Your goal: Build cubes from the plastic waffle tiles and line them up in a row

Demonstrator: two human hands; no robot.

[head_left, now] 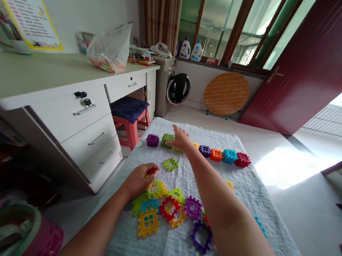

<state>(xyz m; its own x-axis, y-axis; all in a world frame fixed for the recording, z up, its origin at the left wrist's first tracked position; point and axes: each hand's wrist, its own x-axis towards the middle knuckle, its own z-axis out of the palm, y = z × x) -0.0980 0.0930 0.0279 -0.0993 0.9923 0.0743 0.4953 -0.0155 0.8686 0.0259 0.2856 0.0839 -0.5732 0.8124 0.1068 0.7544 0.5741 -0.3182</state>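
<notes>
My right hand (179,139) reaches far out over the pale blue quilt (172,251) and rests on a green block cube (167,140) in a row of cubes: purple (152,140), purple (204,150), orange (216,154), cyan (229,155), red (243,159). My left hand (138,179) lies nearer, fingers curled on a red flat piece (152,170) at the edge of a heap of flat interlocking tiles (166,208). A single green tile (171,164) lies between the two hands.
A white desk with drawers (73,118) stands at the left, a red stool (130,128) under it. A plastic bag (110,49) sits on the desk. Behind are a washing machine (176,87), a round wooden tabletop (226,93) and an open dark red door (313,67).
</notes>
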